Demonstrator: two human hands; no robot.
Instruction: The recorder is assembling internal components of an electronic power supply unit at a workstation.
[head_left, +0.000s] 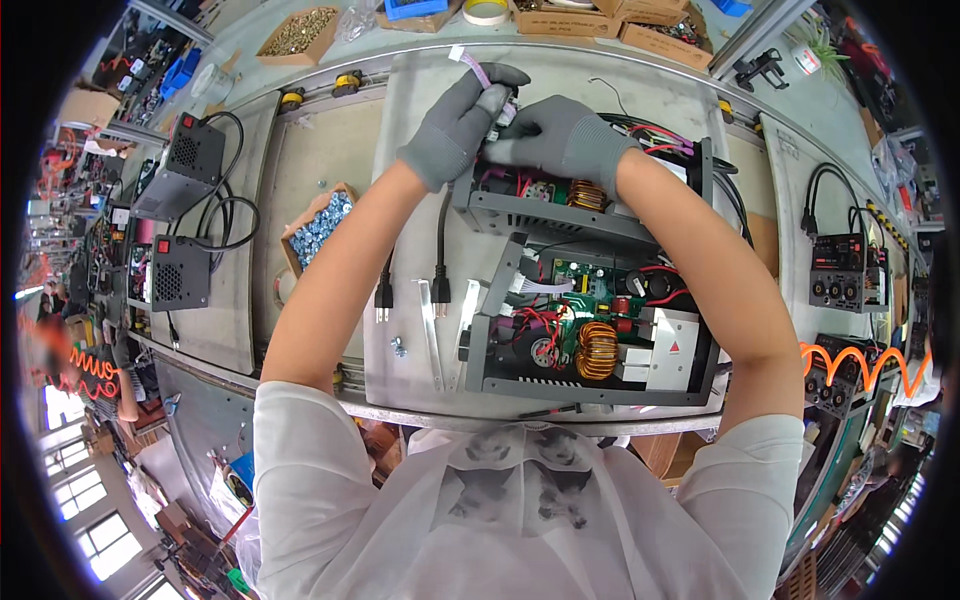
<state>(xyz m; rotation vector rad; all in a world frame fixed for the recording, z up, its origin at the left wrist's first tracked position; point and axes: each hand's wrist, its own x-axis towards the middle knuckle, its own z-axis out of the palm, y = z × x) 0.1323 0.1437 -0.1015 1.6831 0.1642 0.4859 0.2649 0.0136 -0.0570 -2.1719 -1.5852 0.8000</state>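
Note:
My left hand (458, 125), in a grey glove, is closed on a purple-and-white ribbon cable (474, 68) with a white plug at its loose end. Small white parts (506, 114) show between the two hands; their kind I cannot make out. My right hand (556, 138), gloved alike, is closed beside them, its fingertips partly hidden. Both hands are over the left end of the farther open grey metal case (540, 215), which holds a copper coil (587, 194) and wires. Nearer me sits a second open case (590, 390) with a green circuit board (590, 280) and a large copper coil (597, 350).
Two black power plugs (441, 290) and metal strips (430, 335) lie left of the cases, near loose screws (398, 347). A box of blue-silver screws (322, 224) stands farther left. Finished-looking grey units (180, 272) stand on the left board, others (838, 270) at right.

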